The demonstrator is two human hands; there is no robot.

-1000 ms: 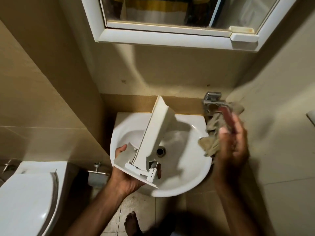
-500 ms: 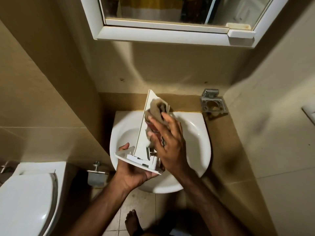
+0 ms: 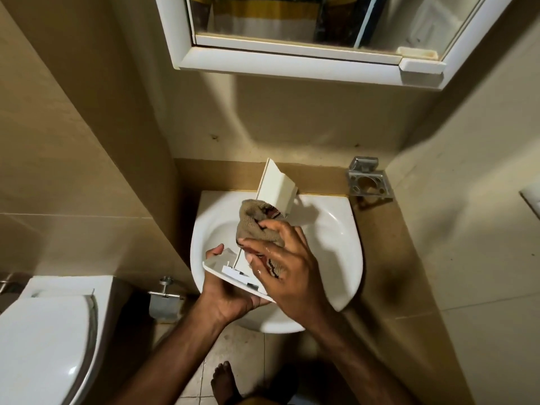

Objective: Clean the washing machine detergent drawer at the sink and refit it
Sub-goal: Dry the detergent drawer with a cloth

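Drawer (image 3: 277, 185) held on end over the sink (image 3: 336, 229), front panel near, far end tilted toward the wall. Left hand (image 3: 230, 299) grips the panel from beneath; right hand (image 3: 289, 264), wet, presses a bunched cloth (image 3: 254, 223) against its side. Risk: hard wiping may twist the drawer from that single wet grip into the basin.

White sink (image 3: 344, 229) on the tan ledge (image 3: 377, 229).

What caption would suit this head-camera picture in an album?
Over the sink, the left hand holds the detergent drawer while the right hand wipes it with a brown cloth.
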